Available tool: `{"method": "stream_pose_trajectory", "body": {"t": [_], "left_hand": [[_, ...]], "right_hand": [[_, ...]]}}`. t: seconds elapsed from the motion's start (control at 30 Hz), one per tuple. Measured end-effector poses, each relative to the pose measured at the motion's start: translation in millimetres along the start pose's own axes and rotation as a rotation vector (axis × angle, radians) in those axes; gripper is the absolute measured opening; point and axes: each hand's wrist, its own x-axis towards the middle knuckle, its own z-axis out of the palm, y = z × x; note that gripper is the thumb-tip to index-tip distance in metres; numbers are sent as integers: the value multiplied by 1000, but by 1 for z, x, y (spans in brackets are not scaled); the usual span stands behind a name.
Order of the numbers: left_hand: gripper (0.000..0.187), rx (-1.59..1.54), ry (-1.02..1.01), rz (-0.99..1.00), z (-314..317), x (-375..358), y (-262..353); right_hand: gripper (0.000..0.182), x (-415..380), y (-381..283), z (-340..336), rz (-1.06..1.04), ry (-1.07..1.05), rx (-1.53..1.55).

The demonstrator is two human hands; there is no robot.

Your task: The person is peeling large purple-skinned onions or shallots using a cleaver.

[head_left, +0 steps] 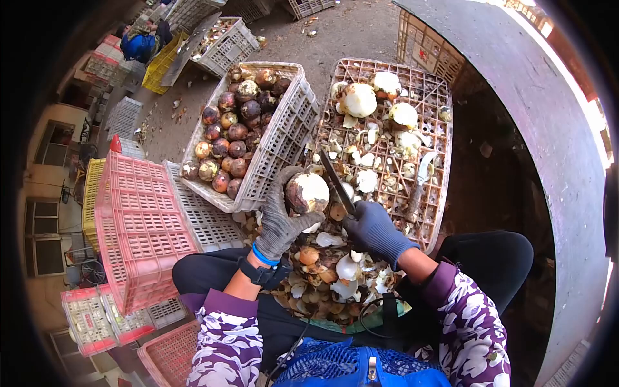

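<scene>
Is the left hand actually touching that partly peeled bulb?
Touching: the head view shows the left hand cupped closely against the dark-skinned side of the partly peeled bulb.

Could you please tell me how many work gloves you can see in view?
2. One grey glove is on the left hand, holding a part-peeled bulb; one blue-grey glove is on the right hand, gripping a knife. Others could be hidden.

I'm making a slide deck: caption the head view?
Gloved left hand holds a partly peeled bulb; gloved right hand grips a knife.
</scene>
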Motion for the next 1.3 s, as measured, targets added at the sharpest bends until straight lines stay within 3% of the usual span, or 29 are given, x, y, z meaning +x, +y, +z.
{"method": "stream_pose_trajectory", "body": {"t": [0.1,0.17,0.23,0.3,0.33,0.43,0.47,0.57,0.7,0.73,0.83,0.97,1.0,1.1,1.13,1.23,1.27,1.3], "left_hand": [[83,-126,65,-67,11,11,2],[88,-131,5,-73,20,14,-11],[86,-99,-70,-150,26,13,-21],[86,253,-101,-37,29,9,-31],[87,432,-113,21,28,7,-34],[88,548,-188,-62,23,3,-33],[93,606,-193,-93,21,2,-31],[97,759,-249,-116,25,8,1],[94,1036,-339,-18,34,8,1],[88,1006,-294,9,35,8,-3],[84,881,-234,18,33,9,-12],[84,547,-105,-74,24,13,-34],[85,259,-83,-117,27,15,-32],[88,200,-113,-64,34,13,-24],[92,419,-186,6,31,12,-28],[91,611,-184,14,24,8,-31],[84,321,-171,-172,23,4,-40],[82,342,-163,-169,21,2,-39]], "right_hand": [[26,-18,0,1,200,-124,568],[24,-31,2,-2,75,-40,481],[23,-45,-10,-14,155,-36,576],[22,-47,-16,-25,259,-85,658],[25,-45,-13,-22,207,-79,602],[30,-38,-6,-6,28,-5,227],[33,-41,-5,-6,97,-45,269],[14,-40,-8,-6,128,-107,414],[13,-39,-3,-5,74,-30,337],[25,-41,-5,-7,101,30,458],[22,-44,-19,-24,225,-18,660],[23,-50,-16,-22,212,-67,586],[24,-50,-17,-22,225,-76,573],[26,-51,-21,-22,263,-110,525],[28,-51,-16,-18,250,-106,529],[30,-49,-10,-12,197,-81,368],[30,-49,-10,-11,171,-85,357],[30,-49,-11,-9,145,-90,345]]}}
